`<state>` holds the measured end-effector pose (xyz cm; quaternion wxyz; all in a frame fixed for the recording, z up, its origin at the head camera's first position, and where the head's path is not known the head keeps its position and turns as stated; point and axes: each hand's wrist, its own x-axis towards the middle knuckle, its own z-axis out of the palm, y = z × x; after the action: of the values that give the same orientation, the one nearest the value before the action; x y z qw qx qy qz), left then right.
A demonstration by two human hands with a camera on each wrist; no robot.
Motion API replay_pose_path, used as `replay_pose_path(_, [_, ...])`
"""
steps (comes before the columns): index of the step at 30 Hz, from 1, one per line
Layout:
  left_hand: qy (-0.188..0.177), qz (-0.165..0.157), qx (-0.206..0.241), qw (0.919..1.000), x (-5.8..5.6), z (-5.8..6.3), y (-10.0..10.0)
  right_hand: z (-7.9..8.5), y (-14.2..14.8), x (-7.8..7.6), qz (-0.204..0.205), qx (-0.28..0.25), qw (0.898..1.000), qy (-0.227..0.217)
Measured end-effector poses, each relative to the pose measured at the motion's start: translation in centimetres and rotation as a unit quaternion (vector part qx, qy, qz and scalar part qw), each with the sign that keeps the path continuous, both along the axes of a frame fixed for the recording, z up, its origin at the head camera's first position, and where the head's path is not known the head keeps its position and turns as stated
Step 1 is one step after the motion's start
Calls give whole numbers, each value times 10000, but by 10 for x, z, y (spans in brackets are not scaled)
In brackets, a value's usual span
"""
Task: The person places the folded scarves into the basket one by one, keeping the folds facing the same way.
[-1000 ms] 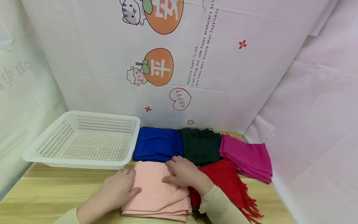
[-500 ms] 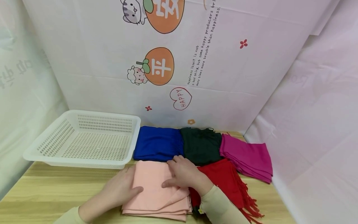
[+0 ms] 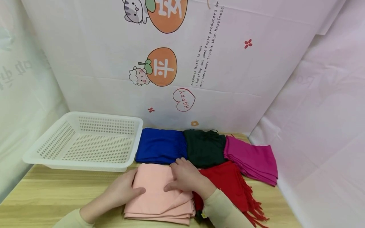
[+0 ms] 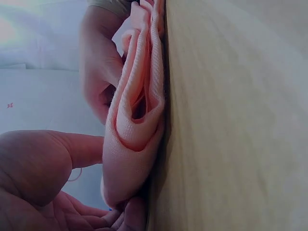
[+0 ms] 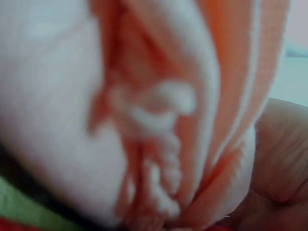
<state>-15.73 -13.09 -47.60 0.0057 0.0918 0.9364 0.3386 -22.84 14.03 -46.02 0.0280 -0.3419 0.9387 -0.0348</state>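
A folded pink scarf (image 3: 155,193) lies in layers on the table between my two hands. My left hand (image 3: 121,188) grips its left edge; in the left wrist view the thumb (image 4: 86,148) presses the top and the other fingers curl at the fold's lower side. On the opposite edge my right hand (image 3: 188,177) holds the scarf, thumb on top, its other fingers partly hidden. Close up in the right wrist view, the scarf's layers (image 5: 236,82) and twisted fringe (image 5: 163,178) are blurred beside the hand.
A white plastic basket (image 3: 134,158) stands at the back left. Folded blue (image 3: 161,145), dark green (image 3: 204,148) and magenta (image 3: 253,158) scarves line the back. A fringed red scarf (image 3: 228,185) lies under the right forearm. White printed sheets (image 3: 222,63) enclose the wooden table (image 3: 34,196).
My left hand's fingers have slid in round the scarf's left edge, and its thumb stays on top. My right hand and the other scarves have hardly moved.
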Motion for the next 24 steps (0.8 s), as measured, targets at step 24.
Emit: replay_pose_path(24, [-731,-542,1136,9893,-5,-2,-8,3,-5,4,109,-392,9991,76])
